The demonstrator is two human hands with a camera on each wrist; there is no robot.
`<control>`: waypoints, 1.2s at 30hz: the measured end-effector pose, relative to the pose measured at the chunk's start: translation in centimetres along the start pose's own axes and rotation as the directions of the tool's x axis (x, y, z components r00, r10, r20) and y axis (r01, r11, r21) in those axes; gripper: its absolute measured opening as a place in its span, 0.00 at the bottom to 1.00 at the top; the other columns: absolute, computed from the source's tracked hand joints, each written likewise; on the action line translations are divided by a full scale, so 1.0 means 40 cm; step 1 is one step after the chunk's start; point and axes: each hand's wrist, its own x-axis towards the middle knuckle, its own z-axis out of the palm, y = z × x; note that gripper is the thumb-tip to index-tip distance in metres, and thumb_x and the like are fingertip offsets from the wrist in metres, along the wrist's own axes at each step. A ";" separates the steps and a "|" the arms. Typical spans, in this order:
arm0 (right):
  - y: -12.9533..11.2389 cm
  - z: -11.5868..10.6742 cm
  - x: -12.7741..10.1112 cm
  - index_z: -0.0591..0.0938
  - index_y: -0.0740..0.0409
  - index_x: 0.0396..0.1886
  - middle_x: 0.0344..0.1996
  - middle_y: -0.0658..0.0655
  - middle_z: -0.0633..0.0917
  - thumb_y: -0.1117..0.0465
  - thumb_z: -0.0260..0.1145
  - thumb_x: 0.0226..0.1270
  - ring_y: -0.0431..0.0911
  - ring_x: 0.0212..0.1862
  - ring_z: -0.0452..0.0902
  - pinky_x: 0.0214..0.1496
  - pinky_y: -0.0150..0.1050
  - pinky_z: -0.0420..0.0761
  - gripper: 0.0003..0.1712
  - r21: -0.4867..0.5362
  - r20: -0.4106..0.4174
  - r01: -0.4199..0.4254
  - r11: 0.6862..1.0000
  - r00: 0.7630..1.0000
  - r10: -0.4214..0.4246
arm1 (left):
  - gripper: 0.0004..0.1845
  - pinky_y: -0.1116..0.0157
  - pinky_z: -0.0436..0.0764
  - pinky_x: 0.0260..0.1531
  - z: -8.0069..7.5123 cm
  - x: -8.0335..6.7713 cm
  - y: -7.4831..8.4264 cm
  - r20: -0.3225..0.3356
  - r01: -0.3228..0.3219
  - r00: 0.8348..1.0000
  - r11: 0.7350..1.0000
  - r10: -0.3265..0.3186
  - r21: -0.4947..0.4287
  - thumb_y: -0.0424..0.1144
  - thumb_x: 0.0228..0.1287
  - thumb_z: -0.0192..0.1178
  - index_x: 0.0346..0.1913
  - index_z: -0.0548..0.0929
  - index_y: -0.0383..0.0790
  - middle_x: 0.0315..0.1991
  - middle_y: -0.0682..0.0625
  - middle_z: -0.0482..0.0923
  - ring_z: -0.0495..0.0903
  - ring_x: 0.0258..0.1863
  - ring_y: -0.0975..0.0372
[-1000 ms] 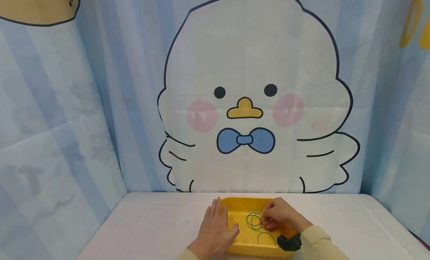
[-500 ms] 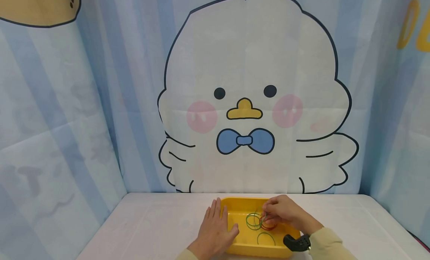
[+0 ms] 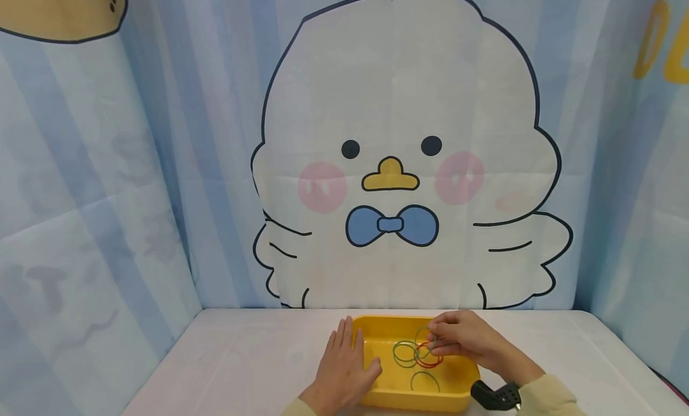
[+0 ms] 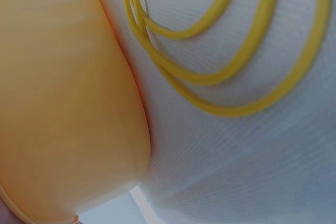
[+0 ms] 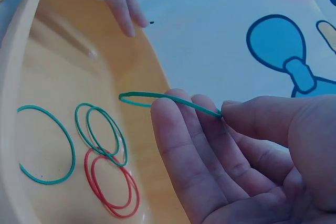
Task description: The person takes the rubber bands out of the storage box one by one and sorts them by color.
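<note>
Wrist camera: a black wrist camera (image 3: 496, 396) sits at the lower right of the head view, on the cream sleeve.
Left hand: the left hand (image 3: 343, 368) lies flat, fingers straight and holding nothing, on the near-left corner of the yellow tray (image 3: 390, 399), low in the frame.
Right hand: the right hand (image 3: 463, 339) is raised over the tray's right part; its thumb and fingers pinch a green rubber band (image 5: 168, 98), which hangs clear of the tray floor.
Tray contents: on the floor lie a lone green band (image 5: 46, 144), a pair of green bands (image 5: 101, 132) and a pair of red bands (image 5: 112, 183), the pairs overlapping.
Yellow bands: three yellow bands (image 4: 231, 72) lie on the white worktop (image 3: 242, 362) just beside the tray.
Backdrop: a chick-print curtain (image 3: 398, 153) fills the upper frame.
</note>
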 end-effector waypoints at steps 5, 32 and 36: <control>-0.010 -0.009 -0.024 0.76 0.73 0.56 0.38 0.58 0.86 0.56 0.63 0.71 0.46 0.38 0.87 0.46 0.41 0.87 0.25 0.020 0.034 0.003 1.000 0.999 -0.004 | 0.40 0.46 0.54 0.76 0.002 0.001 -0.001 -0.006 0.005 1.000 1.000 -0.005 0.004 0.59 0.67 0.46 0.72 0.65 0.31 0.80 0.38 0.47 0.50 0.79 0.46; 0.049 -0.029 -0.161 0.78 0.67 0.52 0.38 0.57 0.86 0.59 0.61 0.72 0.46 0.39 0.85 0.49 0.40 0.87 0.16 0.125 0.085 -0.073 0.989 0.994 0.063 | 0.41 0.47 0.53 0.77 0.001 0.011 -0.004 -0.005 0.017 1.000 1.000 -0.017 -0.010 0.58 0.67 0.47 0.74 0.62 0.33 0.80 0.38 0.47 0.50 0.79 0.48; 0.070 -0.029 -0.180 0.77 0.68 0.53 0.38 0.57 0.86 0.59 0.61 0.72 0.46 0.39 0.84 0.51 0.40 0.86 0.18 0.094 0.057 -0.094 0.991 0.994 0.089 | 0.41 0.47 0.53 0.77 -0.001 0.012 -0.004 0.003 0.019 1.000 1.000 -0.019 -0.004 0.58 0.67 0.46 0.74 0.62 0.33 0.80 0.38 0.46 0.49 0.79 0.48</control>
